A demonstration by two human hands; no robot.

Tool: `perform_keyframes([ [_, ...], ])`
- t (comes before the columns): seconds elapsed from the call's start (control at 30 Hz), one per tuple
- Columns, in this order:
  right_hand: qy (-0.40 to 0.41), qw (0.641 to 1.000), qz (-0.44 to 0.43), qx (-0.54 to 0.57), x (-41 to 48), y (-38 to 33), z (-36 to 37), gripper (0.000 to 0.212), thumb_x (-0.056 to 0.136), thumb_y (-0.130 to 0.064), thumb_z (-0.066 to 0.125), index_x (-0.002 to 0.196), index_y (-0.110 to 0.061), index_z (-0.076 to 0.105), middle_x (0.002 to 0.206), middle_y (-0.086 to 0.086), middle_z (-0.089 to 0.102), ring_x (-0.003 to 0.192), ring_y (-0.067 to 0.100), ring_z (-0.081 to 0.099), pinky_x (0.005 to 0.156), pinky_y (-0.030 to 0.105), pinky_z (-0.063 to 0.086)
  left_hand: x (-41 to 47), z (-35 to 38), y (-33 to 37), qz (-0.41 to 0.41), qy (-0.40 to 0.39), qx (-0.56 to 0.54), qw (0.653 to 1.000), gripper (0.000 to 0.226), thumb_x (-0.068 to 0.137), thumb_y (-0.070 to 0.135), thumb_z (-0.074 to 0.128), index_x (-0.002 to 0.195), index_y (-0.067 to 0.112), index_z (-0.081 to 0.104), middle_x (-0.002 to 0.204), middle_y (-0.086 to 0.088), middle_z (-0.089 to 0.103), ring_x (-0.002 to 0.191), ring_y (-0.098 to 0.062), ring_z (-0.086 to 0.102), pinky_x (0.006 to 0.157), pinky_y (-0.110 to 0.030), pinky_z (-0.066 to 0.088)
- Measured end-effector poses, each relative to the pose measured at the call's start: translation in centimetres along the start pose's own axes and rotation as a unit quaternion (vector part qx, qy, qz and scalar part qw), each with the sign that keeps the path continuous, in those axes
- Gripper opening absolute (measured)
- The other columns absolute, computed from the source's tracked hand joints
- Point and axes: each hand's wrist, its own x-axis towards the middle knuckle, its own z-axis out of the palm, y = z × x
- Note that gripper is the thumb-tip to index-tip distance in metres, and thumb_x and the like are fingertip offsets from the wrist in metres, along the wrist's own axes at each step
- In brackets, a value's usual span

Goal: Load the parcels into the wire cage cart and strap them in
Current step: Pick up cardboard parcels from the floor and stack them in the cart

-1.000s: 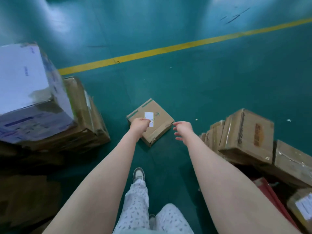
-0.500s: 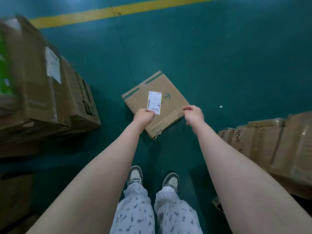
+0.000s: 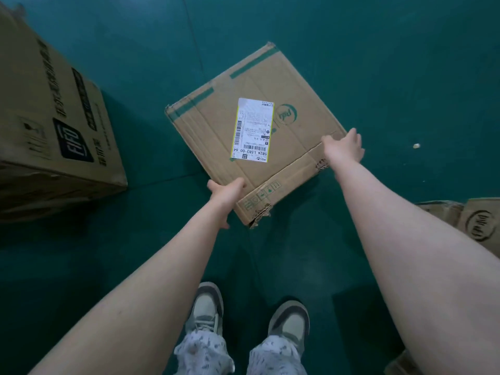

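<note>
A flat brown cardboard parcel (image 3: 295,115) with a white shipping label and green tape lies on the green floor in front of me. My left hand (image 3: 226,194) grips its near left edge, fingers tucked under the side. My right hand (image 3: 343,148) grips the right corner, with fingers wrapped over the edge. The parcel's near corner is torn. No wire cage cart is in view.
A large printed carton (image 3: 54,117) stands on the floor at the left. More brown boxes (image 3: 479,223) sit at the right edge. My two shoes (image 3: 249,320) are just below the parcel. A small white scrap (image 3: 416,145) lies on the floor.
I have bent closer, so the parcel looks much larger. My right hand has moved from beside the parcel onto its right corner. My left hand has slid down to the near left edge.
</note>
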Motion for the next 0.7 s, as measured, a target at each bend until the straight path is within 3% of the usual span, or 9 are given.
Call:
perform_keyframes([
  [0.1, -0.036, 0.997, 0.030, 0.066, 0.6, -0.2, 0.6, 0.080, 0.095, -0.043, 0.046, 0.152, -0.008, 0.002, 0.159, 0.002, -0.005, 0.141, 0.031, 0.024, 0.111, 0.045, 0.030, -0.3, 1.1, -0.1, 0.028, -0.010, -0.093, 0.995, 0.085, 0.092, 0.029, 0.057, 0.147, 0.031, -0.008, 0.103, 0.010, 0.047, 0.083, -0.024, 0.056, 0.069, -0.049, 0.048],
  [0.23, -0.026, 0.998, 0.030, 0.050, -0.6, -0.2, -0.9, 0.076, 0.093, -0.040, 0.055, 0.148, -0.004, 0.017, 0.152, 0.007, 0.012, 0.126, 0.034, 0.043, 0.098, 0.045, 0.045, -2.0, 0.7, 0.6, 0.063, 0.004, -0.102, 0.993, 0.094, 0.087, 0.043, 0.063, 0.145, 0.039, -0.011, 0.136, 0.007, 0.041, 0.109, -0.036, 0.054, 0.074, -0.063, 0.046],
  [0.33, -0.001, 0.998, 0.013, 0.056, -2.6, -0.5, -3.6, 0.063, 0.091, -0.027, 0.061, 0.139, 0.000, 0.030, 0.145, 0.011, 0.023, 0.120, 0.033, 0.048, 0.095, 0.038, 0.044, -5.2, -0.4, 2.3, 0.072, 0.012, -0.119, 0.990, 0.093, 0.084, 0.050, 0.062, 0.145, 0.042, -0.008, 0.140, 0.009, 0.039, 0.115, -0.039, 0.051, 0.082, -0.072, 0.037],
  [0.6, 0.037, 0.989, 0.031, 0.138, -10.1, -3.9, -15.6, 0.057, 0.090, -0.021, 0.062, 0.135, -0.004, 0.031, 0.143, 0.013, 0.029, 0.123, 0.032, 0.045, 0.096, 0.035, 0.039, -18.5, -1.5, 8.6, 0.135, 0.018, -0.093, 0.986, 0.076, 0.089, 0.048, 0.054, 0.146, 0.042, 0.005, 0.138, 0.012, 0.043, 0.117, -0.030, 0.050, 0.097, -0.059, 0.036],
  [0.7, 0.047, 0.982, 0.038, 0.177, -13.8, -5.1, -20.8, 0.057, 0.090, -0.021, 0.063, 0.134, -0.004, 0.032, 0.142, 0.013, 0.034, 0.124, 0.031, 0.045, 0.101, 0.039, 0.041, -25.1, -2.0, 10.7, 0.159, 0.012, -0.070, 0.985, 0.072, 0.091, 0.045, 0.052, 0.146, 0.041, 0.006, 0.131, 0.013, 0.043, 0.113, -0.027, 0.048, 0.093, -0.051, 0.037],
])
